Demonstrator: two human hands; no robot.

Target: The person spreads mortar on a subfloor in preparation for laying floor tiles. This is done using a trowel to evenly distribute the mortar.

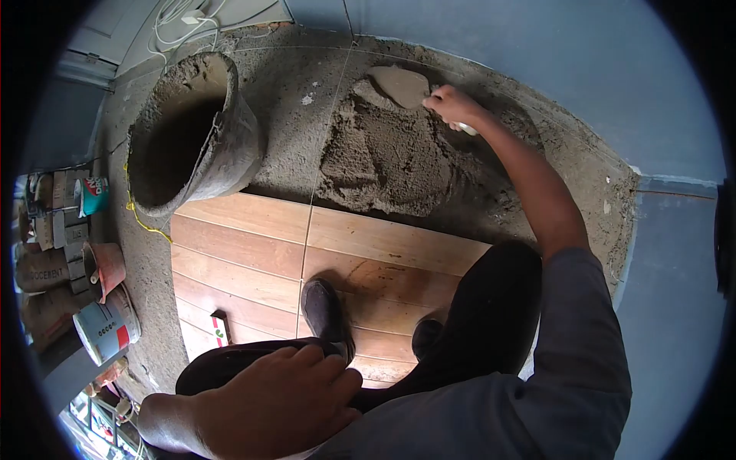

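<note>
My right hand (454,107) is closed around the handle of a trowel (402,86). The trowel's mortar-smeared blade lies at the far edge of a bed of wet grey mortar (391,157) spread on the rough floor. Ridges and a smoothed hollow mark the mortar's surface. Close to the camera, my left hand (280,399) rests over my dark-trousered leg, its fingers curled in; I see nothing in it. My shoes stand on wood-look floor tiles (238,238) whose far edge borders the mortar.
A large mortar-caked bucket (245,146) stands left of the mortar. String lines cross the floor, and grey walls (521,46) rise behind and to the right. A small spirit level (220,328) lies on the tiles. Paint buckets (107,330) and cement bags (42,268) sit at left.
</note>
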